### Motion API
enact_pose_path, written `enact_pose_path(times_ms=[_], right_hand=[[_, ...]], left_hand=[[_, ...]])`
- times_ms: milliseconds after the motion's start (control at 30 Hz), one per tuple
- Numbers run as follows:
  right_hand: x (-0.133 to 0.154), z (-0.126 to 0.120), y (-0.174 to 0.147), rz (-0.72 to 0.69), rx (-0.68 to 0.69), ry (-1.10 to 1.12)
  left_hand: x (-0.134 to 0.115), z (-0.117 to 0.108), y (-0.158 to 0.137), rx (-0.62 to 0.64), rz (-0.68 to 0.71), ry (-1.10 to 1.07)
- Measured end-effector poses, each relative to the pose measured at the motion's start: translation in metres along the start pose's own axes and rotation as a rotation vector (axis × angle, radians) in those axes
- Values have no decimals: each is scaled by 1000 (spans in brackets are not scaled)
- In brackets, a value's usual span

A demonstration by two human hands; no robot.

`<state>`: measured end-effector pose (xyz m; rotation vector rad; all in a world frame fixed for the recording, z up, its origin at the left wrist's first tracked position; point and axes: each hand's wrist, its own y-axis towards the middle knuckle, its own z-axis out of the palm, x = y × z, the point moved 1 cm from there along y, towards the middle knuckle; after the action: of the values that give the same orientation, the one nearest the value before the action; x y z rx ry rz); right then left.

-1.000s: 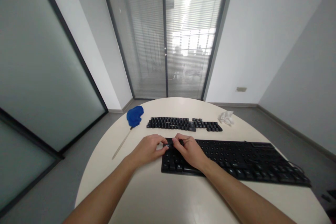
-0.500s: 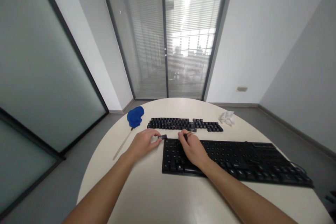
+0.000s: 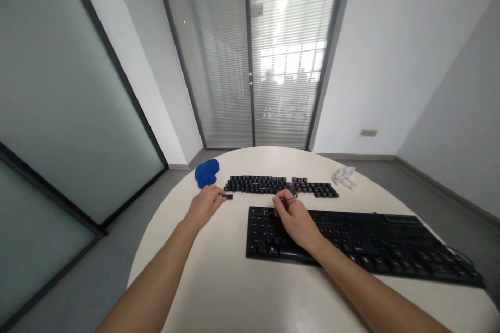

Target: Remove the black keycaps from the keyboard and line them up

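My left hand (image 3: 203, 205) is closed in a pinch at the far left of the keyboard, off to its side. A small black keycap (image 3: 228, 196) is at its fingertips, low over the table. My right hand (image 3: 292, 217) is closed around a thin tool with bent wire ends, which looks like a wire keycap puller (image 3: 268, 212). The wire ends point left over the upper left part of the black keyboard (image 3: 344, 242). Many of that keyboard's keys are off, leaving round sockets. Its part under my right hand is hidden.
Rows of loose black keycaps (image 3: 255, 184) lie beyond the keyboard. A blue cloth (image 3: 207, 173) rests at the back left and a crumpled white tissue (image 3: 344, 177) at the back right. The round table (image 3: 219, 281) ends before a glass partition.
My left hand has moved left and away from the keyboard's corner with the keycap, now covering the thin stick by the cloth. My right hand has turned slightly, and the wire ends now show.
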<state>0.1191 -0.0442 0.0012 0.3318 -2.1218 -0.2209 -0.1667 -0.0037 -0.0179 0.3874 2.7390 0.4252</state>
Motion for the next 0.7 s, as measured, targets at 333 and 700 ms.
enact_pose_path(times_ms=[333, 700], right_hand=[[9, -55, 0, -64, 238, -66], [18, -63, -4, -187, 311, -163]], left_hand=[[2, 3, 3, -10, -88, 23], [3, 5, 3, -34, -85, 78]])
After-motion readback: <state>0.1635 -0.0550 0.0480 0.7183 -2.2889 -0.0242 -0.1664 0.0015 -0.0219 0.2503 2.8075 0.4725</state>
